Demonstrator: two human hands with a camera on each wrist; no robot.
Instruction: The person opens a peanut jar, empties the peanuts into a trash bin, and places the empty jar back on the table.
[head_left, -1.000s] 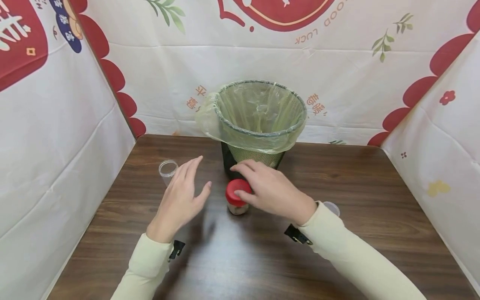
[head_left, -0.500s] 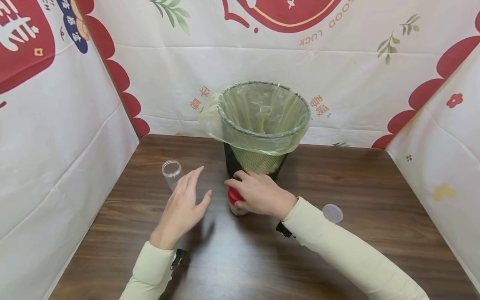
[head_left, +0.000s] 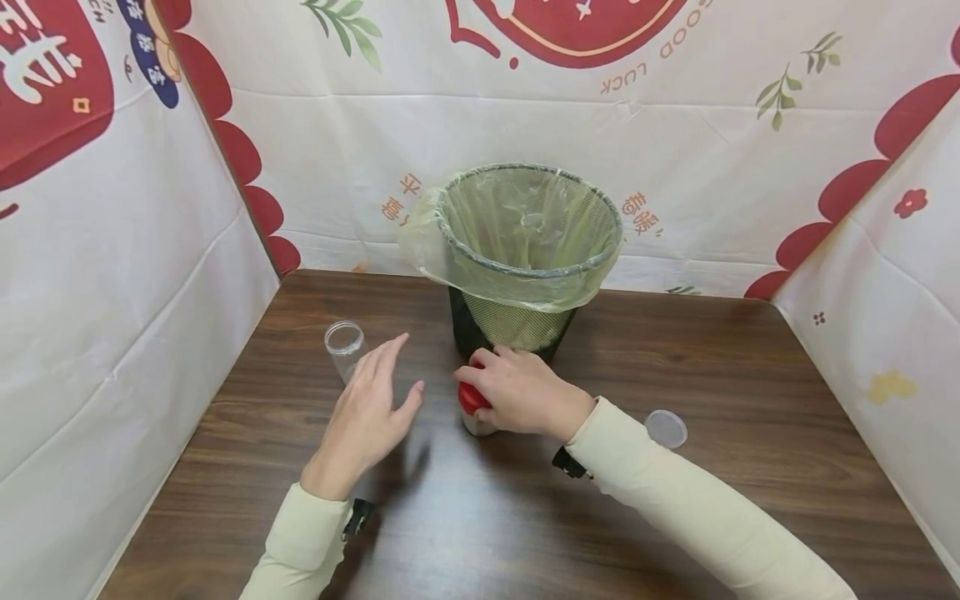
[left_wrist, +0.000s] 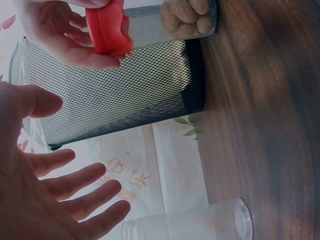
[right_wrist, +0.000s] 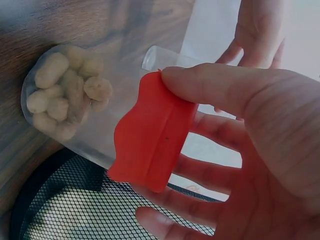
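Observation:
A clear jar stands upright on the table in front of the bin, with a red wavy-edged lid on it. Several tan peanut-like pieces lie at its bottom. My right hand reaches over the top and grips the red lid, thumb on one side and fingers on the other. The left hand hovers to the left of this jar, fingers spread and holding nothing. Just beyond the left fingers is an open clear jar, upright and partly hidden by them in the head view.
A mesh wastebasket lined with a pale yellow bag stands directly behind the red-lidded jar. To the right of the right forearm lies a round translucent lid. Printed white cloth walls the wooden table at the back and sides.
My right hand has come down onto the red lid and its fingers have closed around it. The left hand stays nearly in place, and the head view has shifted slightly.

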